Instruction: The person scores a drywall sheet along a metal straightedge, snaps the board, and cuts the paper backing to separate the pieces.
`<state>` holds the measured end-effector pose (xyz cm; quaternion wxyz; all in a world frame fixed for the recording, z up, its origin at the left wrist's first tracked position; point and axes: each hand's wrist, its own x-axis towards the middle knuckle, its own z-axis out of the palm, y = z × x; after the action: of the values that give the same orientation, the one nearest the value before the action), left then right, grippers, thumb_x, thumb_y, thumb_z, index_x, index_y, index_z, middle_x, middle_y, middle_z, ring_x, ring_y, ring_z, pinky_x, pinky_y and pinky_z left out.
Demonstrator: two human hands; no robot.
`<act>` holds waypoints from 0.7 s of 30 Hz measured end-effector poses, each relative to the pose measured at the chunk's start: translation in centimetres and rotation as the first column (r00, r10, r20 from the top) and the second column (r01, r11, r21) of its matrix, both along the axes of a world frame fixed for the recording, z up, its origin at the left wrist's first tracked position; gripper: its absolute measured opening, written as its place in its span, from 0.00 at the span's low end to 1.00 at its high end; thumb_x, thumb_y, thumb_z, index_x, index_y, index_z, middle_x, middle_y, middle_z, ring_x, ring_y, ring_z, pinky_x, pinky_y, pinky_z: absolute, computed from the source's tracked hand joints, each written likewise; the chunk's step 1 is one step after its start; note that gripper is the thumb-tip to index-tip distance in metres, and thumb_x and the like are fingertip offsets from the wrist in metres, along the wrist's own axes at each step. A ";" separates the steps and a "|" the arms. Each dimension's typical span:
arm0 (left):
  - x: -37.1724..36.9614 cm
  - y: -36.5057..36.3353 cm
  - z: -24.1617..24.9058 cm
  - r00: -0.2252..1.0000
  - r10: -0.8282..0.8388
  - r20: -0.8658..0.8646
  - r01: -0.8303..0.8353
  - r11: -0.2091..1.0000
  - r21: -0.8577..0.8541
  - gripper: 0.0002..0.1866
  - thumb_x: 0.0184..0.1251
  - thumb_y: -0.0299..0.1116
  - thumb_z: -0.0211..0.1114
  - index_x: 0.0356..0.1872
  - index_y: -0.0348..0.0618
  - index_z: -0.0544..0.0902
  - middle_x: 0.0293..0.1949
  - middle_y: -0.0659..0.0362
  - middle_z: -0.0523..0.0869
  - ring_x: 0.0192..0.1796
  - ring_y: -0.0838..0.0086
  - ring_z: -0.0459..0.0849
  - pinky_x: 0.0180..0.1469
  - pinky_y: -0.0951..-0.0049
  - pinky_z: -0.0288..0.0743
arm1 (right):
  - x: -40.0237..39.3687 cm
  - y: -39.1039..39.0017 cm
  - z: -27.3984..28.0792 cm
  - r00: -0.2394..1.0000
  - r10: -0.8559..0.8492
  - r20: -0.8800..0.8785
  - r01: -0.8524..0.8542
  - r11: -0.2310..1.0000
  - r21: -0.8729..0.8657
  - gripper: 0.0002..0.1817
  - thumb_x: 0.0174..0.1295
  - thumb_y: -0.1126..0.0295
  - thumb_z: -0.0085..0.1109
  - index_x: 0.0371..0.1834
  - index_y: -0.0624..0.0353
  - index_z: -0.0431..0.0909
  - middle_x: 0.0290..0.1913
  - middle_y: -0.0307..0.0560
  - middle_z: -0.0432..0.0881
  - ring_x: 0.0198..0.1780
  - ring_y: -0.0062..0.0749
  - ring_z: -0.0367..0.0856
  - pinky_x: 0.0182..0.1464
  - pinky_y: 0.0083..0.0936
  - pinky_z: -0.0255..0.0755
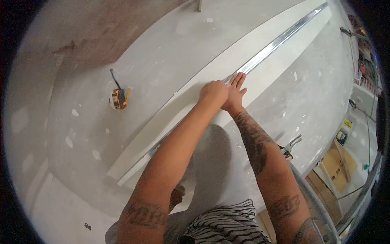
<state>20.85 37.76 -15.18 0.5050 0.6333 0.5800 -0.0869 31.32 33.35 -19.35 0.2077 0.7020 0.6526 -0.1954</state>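
Observation:
A long metal straightedge (280, 40) lies diagonally along a pale, tapered board (185, 95) on the grey surface. My left hand (214, 94) is closed over the straightedge near its middle; whether it holds anything else is hidden. Right beside it, touching it, my right hand (235, 91) presses down with its fingers spread, fingertips on the metal strip. Below the hands, the lower part of the straightedge passes behind my left forearm and shows again near the board's lower left end.
An orange and black tape measure (118, 99) sits at the left on the grey surface (93, 134). A metal clamp (291, 147) is to the right of my right forearm. Farther right are a yellow-labelled container (344, 129), wood pieces (339, 166) and a pipe rail.

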 end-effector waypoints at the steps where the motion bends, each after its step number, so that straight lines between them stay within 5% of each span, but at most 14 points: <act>1: -1.0 -1.0 0.2 1.000 0.026 0.007 -0.027 0.999 0.036 0.22 0.71 0.47 0.52 0.37 0.37 0.84 0.40 0.44 0.86 0.44 0.52 0.86 0.48 0.56 0.79 | 0.3 -0.2 -0.8 1.000 0.000 0.025 -0.001 0.999 0.039 0.63 0.48 0.40 0.63 0.71 0.79 0.39 0.74 0.78 0.34 0.76 0.68 0.26 0.62 0.76 0.49; 2: -2.1 -2.0 0.5 0.999 0.052 0.015 -0.053 0.996 0.072 0.22 0.71 0.47 0.52 0.37 0.36 0.84 0.39 0.42 0.86 0.44 0.51 0.85 0.48 0.56 0.79 | 0.8 -1.0 -3.2 0.994 0.044 0.099 -0.061 0.981 0.183 0.66 0.46 0.41 0.67 0.70 0.84 0.38 0.74 0.78 0.34 0.77 0.68 0.27 0.62 0.76 0.49; 3: -3.1 -2.9 0.5 0.998 0.055 0.013 -0.056 0.996 0.069 0.22 0.71 0.47 0.52 0.37 0.36 0.84 0.39 0.42 0.86 0.44 0.51 0.85 0.48 0.56 0.79 | 0.6 -0.8 -2.3 0.994 0.046 0.098 -0.064 0.981 0.181 0.66 0.46 0.41 0.67 0.70 0.84 0.38 0.74 0.78 0.34 0.77 0.68 0.27 0.62 0.76 0.49; 6: -6.3 -6.0 0.0 0.997 0.069 0.019 -0.070 0.997 0.044 0.23 0.72 0.49 0.51 0.40 0.35 0.81 0.37 0.40 0.85 0.42 0.45 0.84 0.47 0.48 0.76 | -0.1 0.0 -0.2 0.998 -0.037 -0.044 0.040 0.996 0.075 0.81 0.26 0.37 0.78 0.69 0.84 0.35 0.74 0.80 0.31 0.76 0.67 0.23 0.60 0.79 0.49; 11: -12.2 -11.0 1.3 0.992 0.041 -0.121 -0.052 0.995 -0.089 0.22 0.72 0.48 0.51 0.41 0.36 0.80 0.34 0.40 0.84 0.39 0.44 0.84 0.44 0.46 0.75 | -1.7 1.2 3.0 0.993 -0.108 -0.040 0.105 0.992 -0.067 0.86 0.22 0.32 0.77 0.70 0.83 0.31 0.74 0.78 0.29 0.77 0.64 0.21 0.61 0.79 0.48; 21: -27.4 -24.4 4.2 0.933 -0.080 -0.350 -0.013 0.967 -0.255 0.22 0.73 0.49 0.50 0.41 0.35 0.76 0.30 0.39 0.84 0.37 0.44 0.84 0.42 0.47 0.77 | -1.8 0.8 2.3 0.994 -0.107 -0.018 0.106 0.993 -0.044 0.84 0.24 0.33 0.77 0.70 0.83 0.31 0.74 0.78 0.31 0.76 0.65 0.23 0.58 0.78 0.54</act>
<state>-6.55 13.41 -11.03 0.4661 0.5473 0.6352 -0.2824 29.57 34.11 -17.05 0.2056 0.7290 0.6120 -0.2273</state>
